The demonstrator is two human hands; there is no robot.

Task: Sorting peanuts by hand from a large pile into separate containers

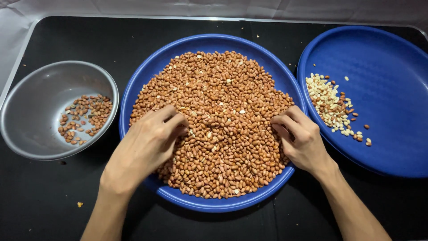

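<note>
A round blue tray point(147, 76) in the middle holds a wide heap of red-brown peanuts point(218, 120), with a few pale skinless ones mixed in. My left hand point(149, 143) rests on the heap's left side, fingers curled and pinched together among the peanuts. My right hand point(298, 138) rests on the heap's right edge, fingers also curled down into the nuts. Whether either hand holds a peanut is hidden by the fingers.
A grey metal bowl point(40, 89) on the left holds a small patch of red-brown peanuts point(84, 118). A second blue tray point(388, 80) on the right carries a strip of pale skinless peanuts point(327, 105). All stand on a black tabletop point(44, 196).
</note>
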